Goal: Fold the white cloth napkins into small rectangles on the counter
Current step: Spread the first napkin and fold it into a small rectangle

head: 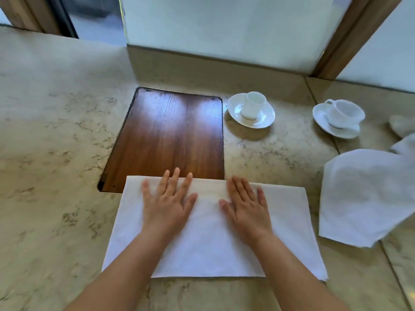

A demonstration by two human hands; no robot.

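Now we pressed a fold flat | left hand (167,204) and right hand (248,208) lay open, fingers spread, gripping nothing, on the napkin (208,250) overlapping the wood inset's (170,135) near edge | next, likely: pinch one end, halve again.

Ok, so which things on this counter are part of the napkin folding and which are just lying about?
Part of the job:
- flat napkin, under both palms
- left hand and right hand, pressing it flat
- loose napkin waiting on the right

Just lying about:
- cup and saucer
- its reflection in the mirror
- wooden panel set into the counter
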